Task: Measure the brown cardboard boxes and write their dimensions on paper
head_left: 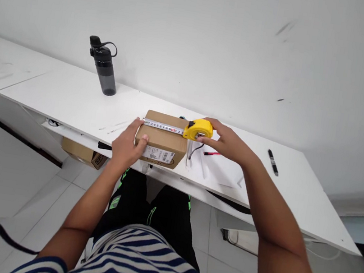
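A small brown cardboard box (162,140) with a white printed label (158,154) on its near side sits on the white desk (68,92). My left hand (129,143) grips the box's left end, its thumb on the near top edge and its fingers by the tape's end. In my right hand (224,139) is a yellow tape measure (200,130), held at the box's right end. Its pulled-out blade (163,127) lies across the top of the box from left to right, with the numbers facing up.
A dark water bottle (105,72) stands at the back left. Right of the box lie papers (224,172), a red-and-black pen (212,153) and a short black cable (195,151). A black marker (273,162) rests farther right. Another carton (79,151) is below the desk.
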`<state>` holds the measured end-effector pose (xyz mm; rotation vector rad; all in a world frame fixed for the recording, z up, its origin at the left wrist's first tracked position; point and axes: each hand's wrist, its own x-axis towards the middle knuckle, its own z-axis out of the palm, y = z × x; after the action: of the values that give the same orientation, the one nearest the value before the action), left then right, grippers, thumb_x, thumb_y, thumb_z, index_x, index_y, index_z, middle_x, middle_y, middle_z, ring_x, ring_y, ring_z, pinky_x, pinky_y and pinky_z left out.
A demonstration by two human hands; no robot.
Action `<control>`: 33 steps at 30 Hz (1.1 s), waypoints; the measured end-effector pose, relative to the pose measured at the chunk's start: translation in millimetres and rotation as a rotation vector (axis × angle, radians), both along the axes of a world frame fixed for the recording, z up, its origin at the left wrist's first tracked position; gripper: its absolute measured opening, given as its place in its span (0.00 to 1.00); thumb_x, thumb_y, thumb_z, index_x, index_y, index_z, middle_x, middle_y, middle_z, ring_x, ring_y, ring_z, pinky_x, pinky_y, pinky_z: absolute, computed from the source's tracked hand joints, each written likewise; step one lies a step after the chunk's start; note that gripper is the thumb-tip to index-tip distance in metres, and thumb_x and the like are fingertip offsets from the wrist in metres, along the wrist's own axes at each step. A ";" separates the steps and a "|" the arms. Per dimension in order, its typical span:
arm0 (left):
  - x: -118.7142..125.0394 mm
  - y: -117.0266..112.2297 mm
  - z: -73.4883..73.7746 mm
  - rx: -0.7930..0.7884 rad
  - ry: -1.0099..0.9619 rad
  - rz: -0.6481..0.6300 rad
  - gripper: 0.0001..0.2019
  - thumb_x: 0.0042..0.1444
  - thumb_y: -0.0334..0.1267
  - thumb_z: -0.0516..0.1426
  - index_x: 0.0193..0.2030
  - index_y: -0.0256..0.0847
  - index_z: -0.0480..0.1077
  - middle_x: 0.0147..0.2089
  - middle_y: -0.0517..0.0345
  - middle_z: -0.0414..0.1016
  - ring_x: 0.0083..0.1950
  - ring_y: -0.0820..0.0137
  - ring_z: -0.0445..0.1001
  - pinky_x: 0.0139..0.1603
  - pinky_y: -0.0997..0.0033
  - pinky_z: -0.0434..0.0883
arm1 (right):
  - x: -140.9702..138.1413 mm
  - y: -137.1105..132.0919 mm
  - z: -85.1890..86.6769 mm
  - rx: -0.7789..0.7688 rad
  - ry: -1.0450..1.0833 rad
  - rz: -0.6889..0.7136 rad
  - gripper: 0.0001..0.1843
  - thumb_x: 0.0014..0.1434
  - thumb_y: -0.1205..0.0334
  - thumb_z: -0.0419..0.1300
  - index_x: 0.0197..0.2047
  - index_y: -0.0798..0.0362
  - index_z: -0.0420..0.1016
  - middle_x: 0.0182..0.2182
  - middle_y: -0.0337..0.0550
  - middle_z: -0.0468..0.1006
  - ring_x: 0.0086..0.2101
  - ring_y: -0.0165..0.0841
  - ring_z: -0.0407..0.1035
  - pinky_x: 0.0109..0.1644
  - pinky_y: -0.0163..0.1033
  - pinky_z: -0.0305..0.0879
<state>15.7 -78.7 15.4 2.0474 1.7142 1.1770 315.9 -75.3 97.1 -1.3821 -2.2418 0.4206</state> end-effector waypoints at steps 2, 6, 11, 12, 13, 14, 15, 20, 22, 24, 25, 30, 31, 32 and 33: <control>-4.2 3.3 12.2 0.018 0.110 -0.006 0.25 0.64 0.47 0.50 0.66 0.47 0.67 0.74 0.56 0.63 0.70 0.53 0.69 0.65 0.50 0.70 | 13.1 -5.3 -2.2 -0.051 0.049 -0.052 0.26 0.62 0.42 0.61 0.59 0.44 0.70 0.55 0.47 0.78 0.51 0.46 0.72 0.50 0.51 0.71; -6.0 8.9 29.9 0.045 0.263 -0.011 0.21 0.65 0.51 0.51 0.59 0.47 0.72 0.76 0.55 0.58 0.68 0.50 0.70 0.70 0.40 0.63 | 20.5 -11.5 -7.1 -0.079 0.105 -0.097 0.27 0.61 0.42 0.62 0.60 0.43 0.70 0.55 0.46 0.77 0.50 0.46 0.73 0.50 0.51 0.72; -2.8 7.1 33.9 0.038 0.302 -0.007 0.21 0.66 0.52 0.50 0.60 0.48 0.70 0.75 0.55 0.60 0.69 0.51 0.68 0.72 0.33 0.55 | 17.9 -11.1 -6.4 -0.073 0.134 -0.093 0.26 0.61 0.46 0.62 0.60 0.43 0.71 0.57 0.45 0.76 0.54 0.47 0.71 0.56 0.54 0.70; -2.5 6.6 33.2 0.037 0.303 -0.008 0.21 0.66 0.52 0.50 0.61 0.48 0.70 0.75 0.54 0.60 0.70 0.52 0.68 0.72 0.33 0.55 | 17.4 -9.6 -6.0 -0.075 0.141 -0.093 0.26 0.61 0.46 0.62 0.60 0.43 0.70 0.58 0.45 0.76 0.55 0.47 0.71 0.57 0.54 0.70; -2.4 6.2 32.4 0.038 0.304 -0.008 0.22 0.66 0.52 0.50 0.61 0.48 0.69 0.75 0.54 0.61 0.70 0.52 0.68 0.73 0.34 0.54 | 16.5 -7.6 -5.8 -0.074 0.151 -0.092 0.26 0.61 0.46 0.62 0.60 0.43 0.70 0.58 0.45 0.76 0.55 0.47 0.71 0.57 0.54 0.69; -2.4 6.1 31.5 0.038 0.305 -0.009 0.22 0.66 0.52 0.50 0.61 0.48 0.69 0.75 0.54 0.61 0.70 0.52 0.68 0.73 0.34 0.54 | 15.0 -4.9 -5.7 -0.069 0.160 -0.089 0.26 0.61 0.46 0.62 0.60 0.43 0.70 0.58 0.45 0.76 0.55 0.47 0.71 0.58 0.54 0.68; -2.5 6.1 30.7 0.037 0.305 -0.008 0.22 0.66 0.52 0.50 0.61 0.48 0.69 0.75 0.54 0.61 0.70 0.52 0.68 0.73 0.34 0.54 | 12.4 -1.8 -5.7 -0.060 0.170 -0.085 0.26 0.60 0.46 0.62 0.60 0.44 0.70 0.58 0.45 0.76 0.56 0.47 0.70 0.58 0.54 0.68; -2.7 6.5 28.4 0.031 0.289 -0.007 0.22 0.66 0.52 0.50 0.62 0.48 0.68 0.75 0.54 0.62 0.70 0.52 0.68 0.73 0.35 0.53 | -21.8 18.5 -4.3 -0.047 0.192 -0.021 0.28 0.58 0.45 0.64 0.58 0.47 0.71 0.57 0.47 0.76 0.55 0.47 0.70 0.58 0.54 0.66; -2.4 6.0 28.0 0.029 0.280 -0.005 0.22 0.66 0.52 0.50 0.62 0.48 0.68 0.74 0.54 0.62 0.70 0.53 0.67 0.73 0.35 0.54 | -44.1 27.0 -2.8 -0.058 0.191 0.028 0.28 0.58 0.45 0.63 0.58 0.48 0.70 0.56 0.48 0.76 0.54 0.47 0.71 0.57 0.53 0.67; -2.3 5.2 27.5 0.024 0.272 0.000 0.22 0.66 0.51 0.50 0.62 0.48 0.68 0.74 0.53 0.62 0.70 0.53 0.68 0.73 0.36 0.55 | -66.8 35.6 -1.8 -0.057 0.187 0.072 0.29 0.58 0.45 0.63 0.59 0.49 0.69 0.56 0.49 0.77 0.52 0.47 0.71 0.55 0.53 0.67; -2.4 4.8 27.1 0.021 0.268 0.002 0.21 0.66 0.51 0.50 0.61 0.48 0.68 0.74 0.53 0.62 0.70 0.53 0.68 0.73 0.36 0.55 | -77.2 39.7 -1.7 -0.049 0.186 0.092 0.30 0.58 0.46 0.63 0.60 0.49 0.68 0.56 0.50 0.76 0.52 0.47 0.71 0.55 0.52 0.67; -5.1 4.7 22.5 0.019 0.212 -0.004 0.22 0.65 0.51 0.51 0.62 0.45 0.67 0.74 0.50 0.64 0.68 0.53 0.70 0.70 0.44 0.62 | -108.3 52.3 -0.1 -0.010 0.173 0.156 0.30 0.59 0.46 0.61 0.61 0.50 0.65 0.53 0.50 0.77 0.50 0.45 0.71 0.50 0.49 0.66; -5.7 5.4 20.9 0.022 0.187 -0.017 0.23 0.65 0.51 0.52 0.62 0.44 0.67 0.73 0.49 0.64 0.68 0.53 0.70 0.69 0.46 0.63 | -110.7 52.5 1.1 -0.015 0.166 0.155 0.30 0.60 0.45 0.60 0.60 0.50 0.65 0.52 0.50 0.78 0.49 0.45 0.71 0.49 0.48 0.66; -5.9 6.3 18.8 0.026 0.159 -0.034 0.23 0.65 0.51 0.52 0.62 0.43 0.67 0.73 0.48 0.64 0.68 0.52 0.70 0.68 0.47 0.64 | -112.3 52.0 2.5 -0.022 0.160 0.149 0.29 0.60 0.45 0.60 0.60 0.50 0.65 0.52 0.49 0.78 0.48 0.45 0.71 0.48 0.47 0.66; -5.7 7.4 16.3 0.032 0.126 -0.050 0.24 0.65 0.51 0.52 0.63 0.42 0.66 0.73 0.46 0.65 0.68 0.52 0.70 0.68 0.48 0.65 | -113.5 51.0 3.8 -0.031 0.154 0.140 0.28 0.60 0.45 0.60 0.59 0.49 0.66 0.51 0.49 0.78 0.47 0.44 0.72 0.47 0.46 0.66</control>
<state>10.0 -71.4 31.7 2.2136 1.6979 1.0881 202.5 -24.3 100.9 -1.1698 -2.2203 0.5910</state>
